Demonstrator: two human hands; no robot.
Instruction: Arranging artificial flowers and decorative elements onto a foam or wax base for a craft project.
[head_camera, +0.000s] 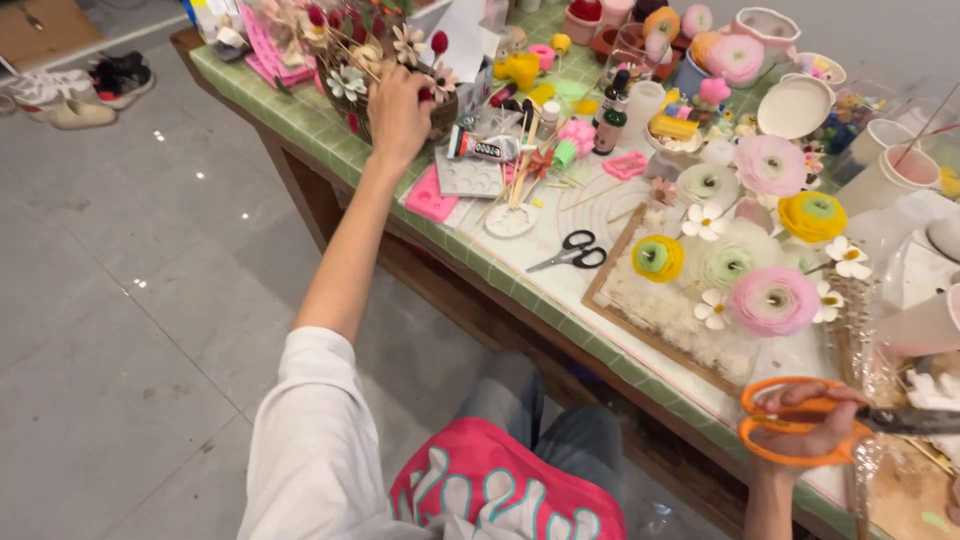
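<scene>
Fingers of the right hand grip light, stiff orange-handled scissors by the loops; left hand fingers pinch thin, bendy flower sticks.

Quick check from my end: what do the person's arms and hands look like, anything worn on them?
Both hands are bare: no gloves, rings or watch visible. The left hand comes off a bare forearm with a short white sleeve at the shoulder. Of the right hand, only a bare wrist shows.

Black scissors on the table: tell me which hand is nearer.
Left. The left hand reaches into the flower basket, up-left of the black scissors; the right hand, holding orange scissors, is farther off.
</scene>
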